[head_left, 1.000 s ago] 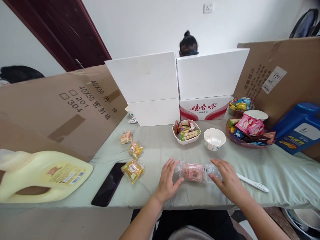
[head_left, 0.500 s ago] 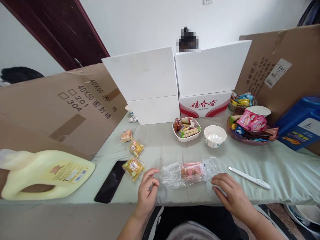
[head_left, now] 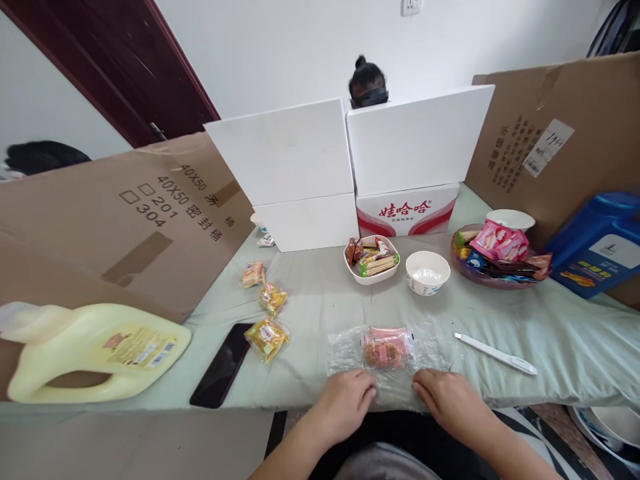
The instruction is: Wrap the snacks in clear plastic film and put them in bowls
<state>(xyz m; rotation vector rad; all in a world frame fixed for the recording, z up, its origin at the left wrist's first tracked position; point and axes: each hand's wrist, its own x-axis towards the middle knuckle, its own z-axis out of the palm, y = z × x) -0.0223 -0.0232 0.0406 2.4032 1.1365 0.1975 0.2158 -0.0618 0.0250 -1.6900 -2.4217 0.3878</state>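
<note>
A crinkled sheet of clear plastic film (head_left: 345,343) lies spread near the table's front edge. On its middle sits a pink packaged snack (head_left: 387,347), its brownish contents showing through the wrapper. My left hand (head_left: 347,400) is closed at the film's near edge, left of the snack, thumb and fingers pinched together. My right hand (head_left: 450,397) pinches the same edge further right. A white utility knife (head_left: 495,353) rests to the right of the film. Left of it are two yellow snack packets (head_left: 268,337) and an orange-pink packet (head_left: 253,274).
A black phone (head_left: 220,365) and a pale yellow jug (head_left: 100,350) lie at left. Behind the film stand a tray of snacks (head_left: 353,272), a white bowl (head_left: 428,283) and a full purple bowl (head_left: 493,280). White box panels (head_left: 300,223) and cardboard sheets close off the back; a person sits beyond.
Both hands have come inward and down to the film's near edge and closed on it. The film lies flatter and more spread out around the snack.
</note>
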